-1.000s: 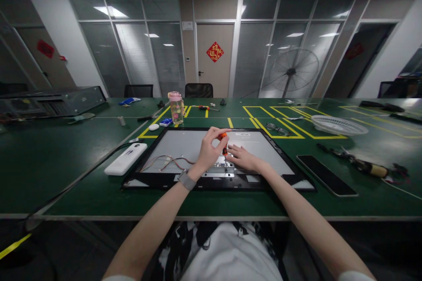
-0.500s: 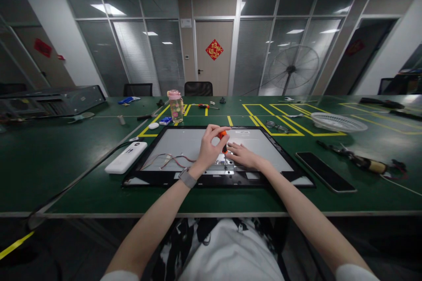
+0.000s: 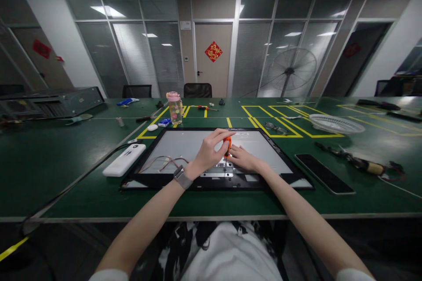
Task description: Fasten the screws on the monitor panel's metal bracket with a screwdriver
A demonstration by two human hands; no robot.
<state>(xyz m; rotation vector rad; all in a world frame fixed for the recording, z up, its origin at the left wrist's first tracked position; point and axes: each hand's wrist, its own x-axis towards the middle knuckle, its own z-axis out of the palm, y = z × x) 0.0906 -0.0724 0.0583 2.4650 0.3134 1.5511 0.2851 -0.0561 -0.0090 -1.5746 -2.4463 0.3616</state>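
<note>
My left hand (image 3: 208, 151) is closed around the orange handle of a screwdriver (image 3: 227, 142), held upright with its shaft pointing down at a metal bracket (image 3: 216, 174). The bracket sits near the front edge of a flat display panel (image 3: 270, 151) with a black frame and grey back. Lying on the panel just right of the screwdriver is my right hand (image 3: 244, 159), fingers stretched out; whether its fingertips touch the shaft is unclear. Thin wires (image 3: 165, 160) curl over the panel at the left. The screwdriver's tip is too small to make out.
Left of the panel lies a white power bank (image 3: 124, 160) beside a black cable. A phone (image 3: 325, 173) lies to the right, near a cable bundle (image 3: 365, 164). Behind stand a pink-lidded bottle (image 3: 174, 109), another screwdriver (image 3: 203, 107), glasses (image 3: 276, 128) and a white basket (image 3: 336, 124).
My left hand has tipped and shifted slightly on the screwdriver's handle, its wrist turning so the watch face shows. My right hand stays nearly in place. The whole view has shifted slightly.
</note>
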